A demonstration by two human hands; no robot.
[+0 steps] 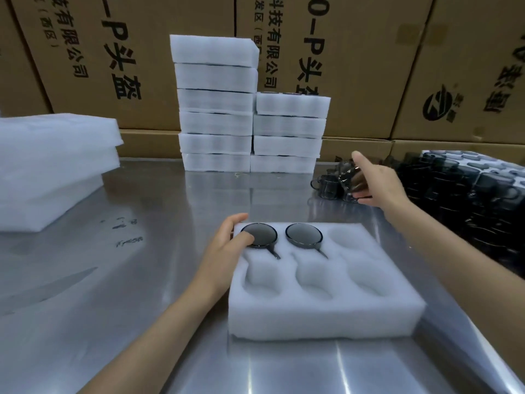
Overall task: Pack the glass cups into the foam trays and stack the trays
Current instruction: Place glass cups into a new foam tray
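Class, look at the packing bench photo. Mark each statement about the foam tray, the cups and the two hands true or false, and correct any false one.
1. The foam tray in front holds two cups. True.
2. All six pockets are filled. False: four are empty.
3. The left hand touches the far-left cup. True.
4. The right hand rests flat on the table. False: it grips a dark cup.

Two cups [259,236] sit in the near tray's [321,308] back row; tray stacks [216,103] stand behind, loose cups [326,187] right.
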